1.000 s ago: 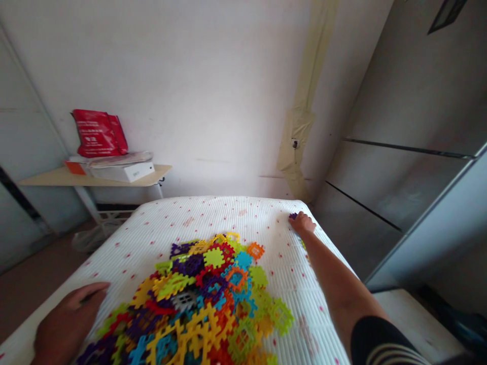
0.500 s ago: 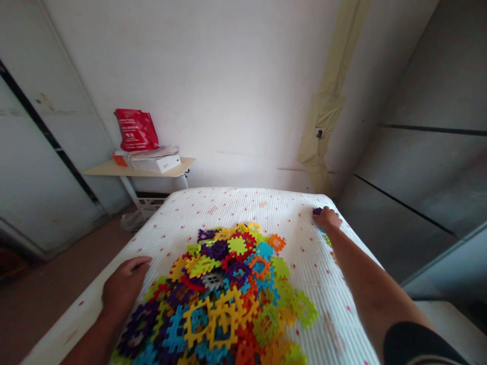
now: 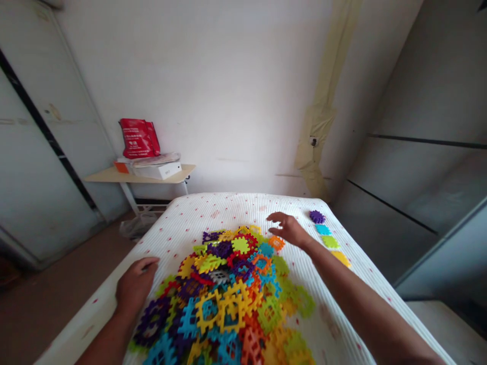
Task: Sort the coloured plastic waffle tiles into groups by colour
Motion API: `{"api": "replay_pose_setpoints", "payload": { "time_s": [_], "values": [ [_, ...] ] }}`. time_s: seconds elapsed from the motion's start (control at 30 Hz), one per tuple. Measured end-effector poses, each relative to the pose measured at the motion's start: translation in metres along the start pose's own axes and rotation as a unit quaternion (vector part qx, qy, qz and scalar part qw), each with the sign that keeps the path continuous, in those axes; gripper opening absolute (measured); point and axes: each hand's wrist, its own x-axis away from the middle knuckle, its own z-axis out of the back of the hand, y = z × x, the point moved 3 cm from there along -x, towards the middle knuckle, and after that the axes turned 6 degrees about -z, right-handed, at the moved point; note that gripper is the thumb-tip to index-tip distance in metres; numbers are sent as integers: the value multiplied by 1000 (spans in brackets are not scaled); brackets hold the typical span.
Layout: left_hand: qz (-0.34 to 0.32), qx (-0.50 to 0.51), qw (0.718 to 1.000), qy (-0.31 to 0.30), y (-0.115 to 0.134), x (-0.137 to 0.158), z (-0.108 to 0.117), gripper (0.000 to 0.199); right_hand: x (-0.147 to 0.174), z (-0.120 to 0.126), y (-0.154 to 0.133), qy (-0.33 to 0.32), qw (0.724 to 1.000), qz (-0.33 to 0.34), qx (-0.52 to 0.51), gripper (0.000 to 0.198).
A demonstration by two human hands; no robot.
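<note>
A pile of toothed plastic pieces (image 3: 238, 299) in yellow, blue, purple, red, orange, lime and grey spreads over the white dotted sheet (image 3: 232, 208), filling its middle and running to the near edge in view. The person's right hand (image 3: 286, 228) is over the far right part of the pile, thumb and forefinger parted with a clear gap and nothing between them. Just beneath it lies an orange piece (image 3: 277, 244); whether the fingers touch it cannot be told. The left hand (image 3: 137, 284) is by the sheet's left edge, just beside the pile, its fingers loosely curled; no piece shows in it, though the inside of the palm is hidden.

Along the sheet's right edge, four pieces form a line from the far right corner toward the near side: purple (image 3: 317, 217), blue (image 3: 323, 229), lime (image 3: 331, 242) and yellow (image 3: 343, 258), the last close to the right forearm. Beyond the far left corner, a side table (image 3: 104, 175) carries a red bag (image 3: 137, 139) above a white box (image 3: 163, 171).
</note>
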Motion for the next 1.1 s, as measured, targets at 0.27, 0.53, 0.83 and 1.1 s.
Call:
{"api": "replay_pose_setpoints", "payload": {
  "time_s": [0.27,0.53,0.83,1.1],
  "values": [
    [-30,43,999,3,0,7,5,29,5,-68,-78,-130,986,94,38,45],
    [-44,49,998,-14,-1,4,1,31,-4,-68,-73,-161,986,36,20,49],
    [-55,41,998,-14,-3,4,1,32,-6,-72,-70,-166,984,36,56,55],
    [-37,36,998,-33,2,7,7,31,9,-51,-66,-8,999,9,42,56]
  ]
}}
